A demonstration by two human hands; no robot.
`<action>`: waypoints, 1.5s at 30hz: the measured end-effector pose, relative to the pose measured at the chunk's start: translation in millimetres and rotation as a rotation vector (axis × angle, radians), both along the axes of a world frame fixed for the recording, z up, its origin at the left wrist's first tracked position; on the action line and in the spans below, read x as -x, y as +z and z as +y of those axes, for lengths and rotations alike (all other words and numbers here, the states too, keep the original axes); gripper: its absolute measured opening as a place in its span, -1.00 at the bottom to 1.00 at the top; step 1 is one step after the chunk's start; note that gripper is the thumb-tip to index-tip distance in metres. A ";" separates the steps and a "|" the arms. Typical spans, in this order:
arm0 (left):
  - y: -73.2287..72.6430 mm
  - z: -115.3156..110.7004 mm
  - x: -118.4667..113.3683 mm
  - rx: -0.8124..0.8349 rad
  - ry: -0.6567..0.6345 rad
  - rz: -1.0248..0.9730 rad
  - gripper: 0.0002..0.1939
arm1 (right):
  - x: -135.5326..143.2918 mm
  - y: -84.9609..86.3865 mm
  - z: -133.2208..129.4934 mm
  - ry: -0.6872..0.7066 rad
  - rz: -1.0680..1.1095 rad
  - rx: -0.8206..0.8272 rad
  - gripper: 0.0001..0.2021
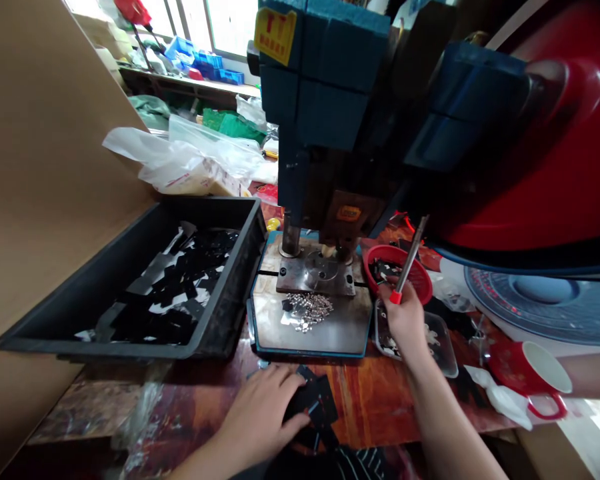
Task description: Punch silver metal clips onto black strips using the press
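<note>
Left hand [260, 408] lies with thumb and fingers parted over black pieces [325, 399]; right hand [405, 319] grasps a lever [411, 257].

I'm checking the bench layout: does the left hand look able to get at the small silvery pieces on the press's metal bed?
Likely yes: the left hand is at the black pieces just in front of the metal bed, and nothing visible blocks its way to the small silvery pieces.

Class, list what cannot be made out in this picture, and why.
All in the head view:
Lever: gripped end hidden by the right hand.
Black pieces: partly covered by the left hand.
Metal bits: too small to count.
Blue press: top cut off by the upper edge.
</note>
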State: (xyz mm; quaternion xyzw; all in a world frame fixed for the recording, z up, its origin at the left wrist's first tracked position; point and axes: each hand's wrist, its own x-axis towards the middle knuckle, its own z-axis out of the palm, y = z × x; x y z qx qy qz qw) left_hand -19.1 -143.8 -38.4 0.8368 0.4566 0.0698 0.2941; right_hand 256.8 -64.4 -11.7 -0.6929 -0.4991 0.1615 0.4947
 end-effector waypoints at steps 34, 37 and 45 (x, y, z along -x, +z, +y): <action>48.2 76.5 -9.6 0.541 0.656 -0.990 -0.64 | 56.9 15.5 45.1 0.436 -0.764 -0.185 -0.70; 49.9 76.8 -10.9 0.536 0.650 -1.021 -0.60 | 55.9 14.6 40.8 0.444 -0.664 -0.229 -0.69; 50.8 77.4 -11.4 0.563 0.667 -1.083 -0.58 | 72.7 12.7 2.9 0.546 -0.188 -0.091 -0.76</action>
